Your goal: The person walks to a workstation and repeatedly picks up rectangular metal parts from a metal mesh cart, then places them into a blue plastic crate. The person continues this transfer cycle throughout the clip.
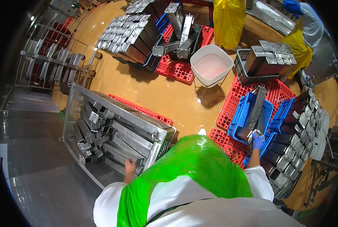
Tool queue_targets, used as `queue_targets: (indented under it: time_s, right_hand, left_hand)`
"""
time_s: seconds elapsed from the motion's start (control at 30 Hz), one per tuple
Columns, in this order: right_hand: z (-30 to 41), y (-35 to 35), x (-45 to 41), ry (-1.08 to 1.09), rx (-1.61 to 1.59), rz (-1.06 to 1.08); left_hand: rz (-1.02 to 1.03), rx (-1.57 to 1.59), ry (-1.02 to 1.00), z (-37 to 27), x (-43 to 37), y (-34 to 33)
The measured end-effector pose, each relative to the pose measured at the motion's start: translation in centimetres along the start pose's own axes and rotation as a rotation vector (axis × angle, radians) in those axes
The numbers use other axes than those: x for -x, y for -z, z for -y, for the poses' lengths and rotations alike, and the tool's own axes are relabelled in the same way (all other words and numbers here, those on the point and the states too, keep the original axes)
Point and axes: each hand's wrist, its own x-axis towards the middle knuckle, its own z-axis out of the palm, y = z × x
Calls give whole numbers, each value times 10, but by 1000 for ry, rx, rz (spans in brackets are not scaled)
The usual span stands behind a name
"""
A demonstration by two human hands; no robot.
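Observation:
My right hand (257,141), in a blue glove, grips the latched end of a long rectangular metal mould (244,133). That mould lies at the near end of a blue plastic crate (234,117), where another long metal mould (256,107) leans. My left hand (130,166) is bare, with its fingers curled, above the near right corner of a perforated metal bin (106,99). Beneath and beside it lie loose metal moulds (132,139); whether it grips one cannot be told. More moulds, ends up, are heaped in the bin's left part.
Red plastic pallets (174,69) lie on the wet floor. A white tub (211,63) of cloudy liquid stands on a stand ahead. Upright filled moulds (129,34) are packed at back left, more (288,153) at right. A person (311,25) works at the far right beside yellow aprons.

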Motion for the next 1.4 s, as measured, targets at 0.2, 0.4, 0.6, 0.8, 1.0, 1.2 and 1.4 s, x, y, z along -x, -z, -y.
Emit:
queue_targets:
  time_s: [0.2,0.4,0.6,0.8,1.0,1.2,1.4]
  right_hand:
    - [19,74,54,-194,-85,222]
    - [5,77,103,-221,-109,260]
    - [6,52,131,-121,106,124]
    - [-3,54,148,155,203,341]
    - [5,73,177,233,295,377]
    - [18,90,208,-367,-78,353]
    - [-20,128,220,-411,4,325]
  left_hand:
    - [48,1,-45,16,-2,-15]
    - [47,49,-95,-21,-33,3]
    - [33,30,-131,-6,-35,12]
    - [46,-46,-165,-13,-33,11]
    - [12,-10,-205,-10,-41,30]
    - [146,68,-134,71,-94,22]
    - [265,169,-118,60,-121,6]
